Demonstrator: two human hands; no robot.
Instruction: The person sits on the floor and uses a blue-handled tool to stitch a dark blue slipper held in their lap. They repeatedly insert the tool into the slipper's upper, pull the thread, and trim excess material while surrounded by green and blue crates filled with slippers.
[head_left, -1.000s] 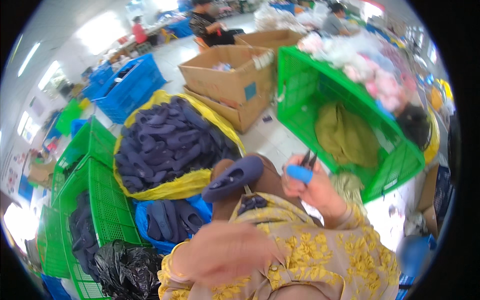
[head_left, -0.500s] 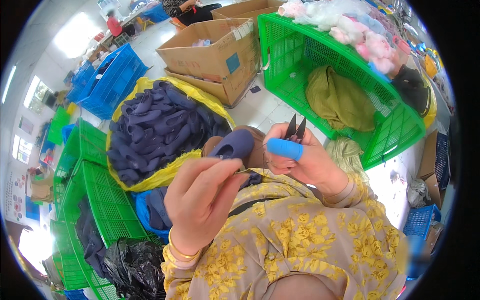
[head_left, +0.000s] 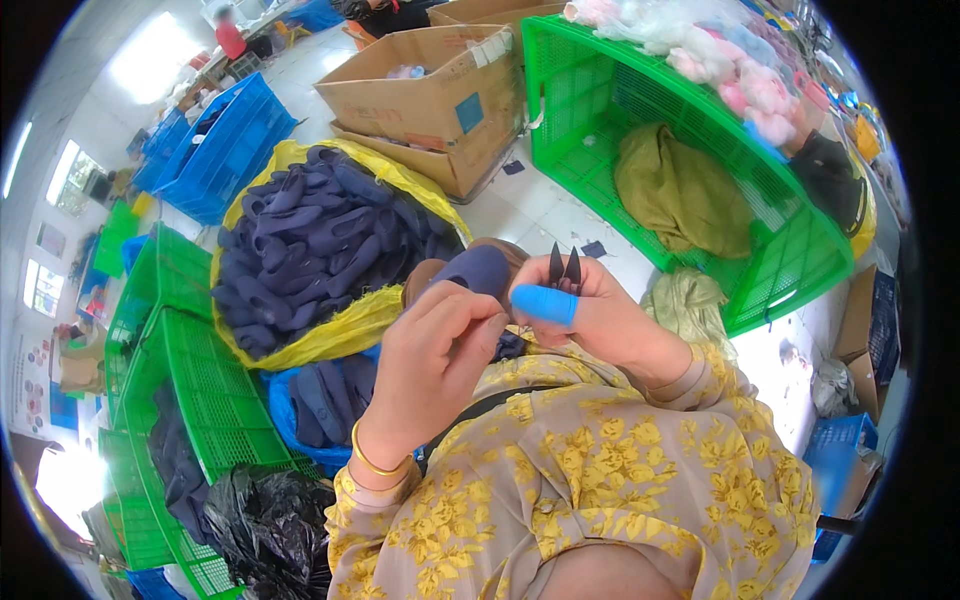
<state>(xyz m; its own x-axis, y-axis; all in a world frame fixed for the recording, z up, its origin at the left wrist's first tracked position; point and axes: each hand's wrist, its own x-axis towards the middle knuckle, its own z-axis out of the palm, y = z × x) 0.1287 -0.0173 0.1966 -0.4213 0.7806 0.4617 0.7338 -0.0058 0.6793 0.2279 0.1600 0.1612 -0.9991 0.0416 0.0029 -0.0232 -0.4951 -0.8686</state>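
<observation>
My right hand [head_left: 622,322] is closed around small thread snips [head_left: 564,268], their two dark blades pointing up between the fingers. A bright blue wrap [head_left: 543,305] covers its thumb. Close beside it, my left hand [head_left: 432,345] has thumb and fingertips pinched together; whatever lies between them is too small or hidden to name. A gold bangle circles the left wrist. Just beyond the fingertips, a navy slipper-like piece [head_left: 478,270] rests over my lap, partly covered by the left hand. Ahead to the left, a yellow sack [head_left: 345,343] holds a heap of similar navy slipper-like pieces [head_left: 310,240].
Green crates [head_left: 215,400] and a black plastic bag [head_left: 270,530] stand at my left. A blue bag [head_left: 285,420] holds more navy pieces. Ahead are a cardboard box [head_left: 400,115] and a large green crate [head_left: 590,150] containing olive cloth [head_left: 680,195]. People sit farther back.
My two hands have come closer together, the right one shifting left with the snips. The left hand has turned, and the small thing seen at its fingertips is now hidden.
</observation>
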